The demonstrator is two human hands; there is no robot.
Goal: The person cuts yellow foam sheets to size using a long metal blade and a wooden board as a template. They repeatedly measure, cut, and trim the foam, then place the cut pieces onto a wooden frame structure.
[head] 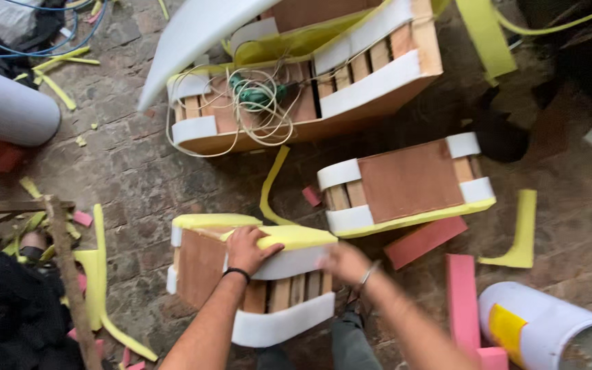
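Yellow foam strip [294, 236] on wooden frame [203, 264]: left hand [247, 248] pressing flat, right hand [342, 262] blurred, grip unclear.

I see a small wooden slatted frame wrapped in white foam strips and topped with yellow foam [255, 281], lying on the brick floor. Its yellow foam pad [296, 236] sits loose along the top edge.

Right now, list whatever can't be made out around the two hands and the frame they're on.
- Right hand, head view: motion-blurred, so its grip is unclear.
- Left hand: fingertips hidden in the yellow foam.
- Wooden frame: underside hidden.
- White drum: cut off by the picture's edge.
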